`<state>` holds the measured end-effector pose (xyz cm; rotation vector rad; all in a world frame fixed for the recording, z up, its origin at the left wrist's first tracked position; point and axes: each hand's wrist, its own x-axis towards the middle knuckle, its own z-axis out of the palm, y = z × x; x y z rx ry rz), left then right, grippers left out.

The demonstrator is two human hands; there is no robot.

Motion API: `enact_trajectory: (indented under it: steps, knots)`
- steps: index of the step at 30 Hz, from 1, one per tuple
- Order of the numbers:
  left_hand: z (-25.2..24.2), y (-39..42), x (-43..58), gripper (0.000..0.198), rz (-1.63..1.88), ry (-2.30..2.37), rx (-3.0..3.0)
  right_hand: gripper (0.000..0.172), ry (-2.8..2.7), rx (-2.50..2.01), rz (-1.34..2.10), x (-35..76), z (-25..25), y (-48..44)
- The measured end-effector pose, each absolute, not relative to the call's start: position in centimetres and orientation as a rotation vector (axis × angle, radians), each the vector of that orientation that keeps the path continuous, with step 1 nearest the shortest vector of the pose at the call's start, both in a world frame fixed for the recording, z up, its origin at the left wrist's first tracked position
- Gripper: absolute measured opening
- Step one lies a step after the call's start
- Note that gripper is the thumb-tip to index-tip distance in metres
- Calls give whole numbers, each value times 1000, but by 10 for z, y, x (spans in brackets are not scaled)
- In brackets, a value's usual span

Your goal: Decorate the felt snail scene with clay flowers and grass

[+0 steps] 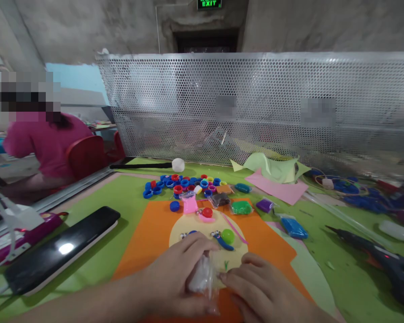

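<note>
My left hand (175, 273) is closed around a clear plastic packet of white modelling clay (200, 276), low over the orange sheet. My right hand (261, 285) is beside the packet's right edge with its fingers curled together; whatever they pinch is hidden. Just beyond the hands, a pale yellow paper circle (185, 220) lies on the orange sheet (138, 233). On it are a blue clay snail with a green cap (226, 237) and a pink one with a red cap (207, 214). Another blue figure is partly covered by my left hand.
Bottle caps (185, 183) lie in a heap ahead, near packets of coloured clay (241, 207). A glue gun (373, 255) is at right; a black power bank (63, 249) and cables are at left. A perforated metal screen (256, 107) stands behind. A person in pink sits at left.
</note>
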<state>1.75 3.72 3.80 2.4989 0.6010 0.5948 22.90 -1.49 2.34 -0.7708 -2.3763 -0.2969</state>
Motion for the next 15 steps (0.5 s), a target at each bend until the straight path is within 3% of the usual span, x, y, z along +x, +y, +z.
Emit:
enact_trajectory:
  steps: [15]
  knots:
    - [42,35,21,62,610,645,2546,26,-2358,-788,-378,229,23,-11]
